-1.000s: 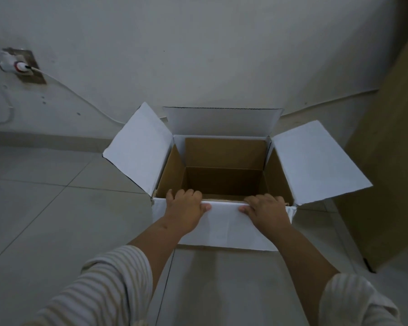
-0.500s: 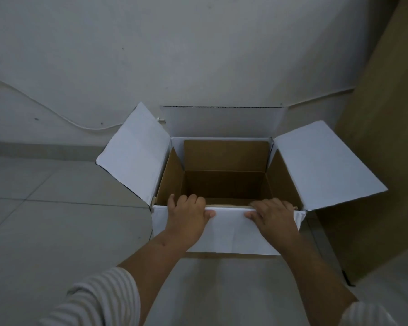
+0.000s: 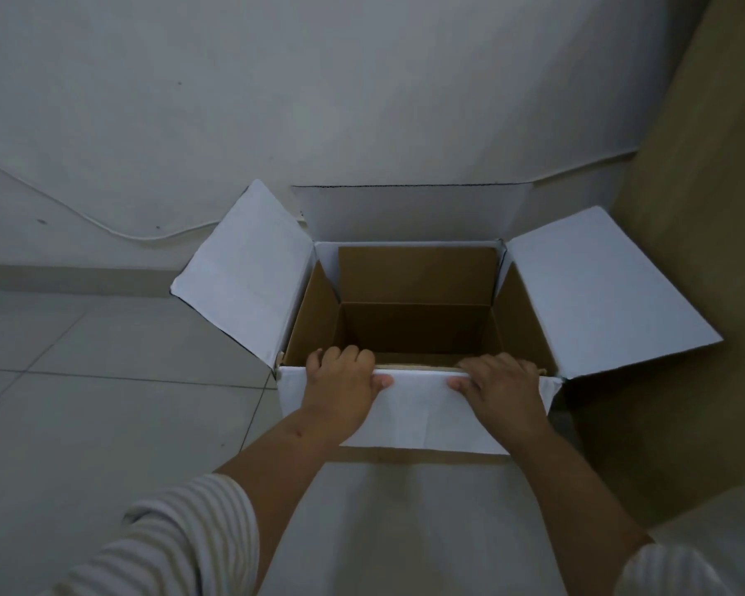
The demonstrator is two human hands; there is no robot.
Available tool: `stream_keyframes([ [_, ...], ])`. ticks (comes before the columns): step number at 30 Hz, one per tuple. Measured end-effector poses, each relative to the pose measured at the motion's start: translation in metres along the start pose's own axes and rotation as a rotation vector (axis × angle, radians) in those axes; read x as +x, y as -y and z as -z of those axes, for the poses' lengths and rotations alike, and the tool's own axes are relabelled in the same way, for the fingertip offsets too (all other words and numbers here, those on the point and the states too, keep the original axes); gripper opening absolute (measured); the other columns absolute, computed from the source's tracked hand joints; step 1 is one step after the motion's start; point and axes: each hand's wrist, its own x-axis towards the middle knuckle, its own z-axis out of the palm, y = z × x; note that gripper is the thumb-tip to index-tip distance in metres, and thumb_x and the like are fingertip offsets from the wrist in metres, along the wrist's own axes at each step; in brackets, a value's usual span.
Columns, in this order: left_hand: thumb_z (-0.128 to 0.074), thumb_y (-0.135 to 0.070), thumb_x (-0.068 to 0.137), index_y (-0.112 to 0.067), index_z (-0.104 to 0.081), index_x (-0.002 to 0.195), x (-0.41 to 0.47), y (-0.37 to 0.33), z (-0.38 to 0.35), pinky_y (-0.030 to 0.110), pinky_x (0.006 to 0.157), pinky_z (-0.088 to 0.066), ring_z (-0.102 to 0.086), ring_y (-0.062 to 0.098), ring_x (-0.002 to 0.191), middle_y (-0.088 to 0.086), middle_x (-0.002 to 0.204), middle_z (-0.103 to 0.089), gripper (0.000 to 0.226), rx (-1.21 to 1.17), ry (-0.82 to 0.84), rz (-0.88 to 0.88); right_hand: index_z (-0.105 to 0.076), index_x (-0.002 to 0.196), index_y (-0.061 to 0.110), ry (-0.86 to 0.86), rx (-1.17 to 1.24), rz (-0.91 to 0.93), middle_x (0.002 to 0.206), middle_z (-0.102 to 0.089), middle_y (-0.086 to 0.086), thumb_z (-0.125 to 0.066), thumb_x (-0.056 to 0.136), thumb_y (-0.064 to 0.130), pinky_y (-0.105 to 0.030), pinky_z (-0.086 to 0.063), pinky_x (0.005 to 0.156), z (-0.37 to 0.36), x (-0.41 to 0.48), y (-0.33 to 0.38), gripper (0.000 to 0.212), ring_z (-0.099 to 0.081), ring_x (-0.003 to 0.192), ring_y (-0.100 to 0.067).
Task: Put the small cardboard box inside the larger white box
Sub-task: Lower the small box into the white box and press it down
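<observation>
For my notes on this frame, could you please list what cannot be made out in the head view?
- Front part of the white box floor: hidden by its near wall and both hands.
- Fingertips of the left hand and right hand: curled over the near rim, out of sight.
- Small cardboard box: not in view anywhere.
- Brown panel at right: cut off by the frame edge, so its identity is unclear.

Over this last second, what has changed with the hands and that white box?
Little: the view swung right, so the wall plug left the frame. Left hand and right hand still grip the white box by its near flap; the other flaps stay open, no small box visible.
</observation>
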Motion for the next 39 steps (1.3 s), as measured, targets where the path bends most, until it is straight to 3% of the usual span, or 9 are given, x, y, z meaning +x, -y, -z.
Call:
stream_keyframes([
  [7, -0.038, -0.051, 0.095, -0.022, -0.054, 0.113, 0.026, -0.011, -0.007, 0.041, 0.100, -0.034, -0.050, 0.020, 0.109, 0.001, 0.116, -0.059, 0.038, 0.024, -0.028, -0.017, -0.058, 0.117, 0.023, -0.049, 0.010, 0.012, 0.119, -0.063, 0.001, -0.043, 0.093, 0.042, -0.038, -0.030, 0.097, 0.003, 0.019, -0.019, 0.034, -0.050, 0.112, -0.020],
  [19, -0.046, -0.043, 0.094, -0.023, -0.053, 0.115, 0.062, -0.024, -0.014, 0.043, 0.105, -0.030, -0.049, 0.020, 0.110, 0.000, 0.117, -0.058, 0.030, 0.002, -0.051, -0.058, -0.062, 0.111, 0.022, -0.130, 0.000, 0.021, 0.113, -0.066, -0.001, -0.046, 0.091, 0.043, -0.039, -0.032, 0.094, 0.002, 0.047, -0.046, 0.032, -0.055, 0.106, -0.021],
  [24, -0.052, -0.041, 0.092, -0.023, -0.051, 0.118, 0.067, -0.026, -0.008, 0.045, 0.107, -0.029, -0.049, 0.021, 0.113, 0.000, 0.120, -0.057, 0.031, -0.002, -0.008, -0.058, -0.060, 0.111, 0.022, -0.075, -0.011, 0.040, 0.112, -0.065, 0.000, -0.038, 0.085, 0.053, -0.039, -0.031, 0.091, 0.006, 0.051, -0.048, 0.046, -0.053, 0.106, -0.022],
  [28, -0.050, -0.040, 0.093, -0.022, -0.050, 0.119, 0.067, -0.027, -0.004, 0.044, 0.107, -0.029, -0.048, 0.022, 0.114, 0.001, 0.120, -0.056, 0.032, 0.006, 0.025, -0.043, -0.058, 0.112, 0.022, -0.044, -0.004, 0.034, 0.115, -0.063, 0.000, -0.048, 0.090, 0.046, -0.039, -0.029, 0.092, 0.009, 0.053, -0.046, 0.034, -0.050, 0.108, -0.022],
  [39, -0.055, -0.040, 0.090, -0.024, -0.052, 0.117, 0.086, -0.025, -0.011, 0.039, 0.098, -0.036, -0.049, 0.019, 0.111, -0.001, 0.118, -0.058, 0.031, -0.040, -0.006, -0.069, -0.059, 0.109, 0.023, -0.010, 0.001, -0.009, 0.114, -0.063, 0.002, -0.048, 0.090, 0.046, -0.038, -0.028, 0.092, 0.013, 0.072, -0.051, 0.031, -0.049, 0.107, -0.020],
])
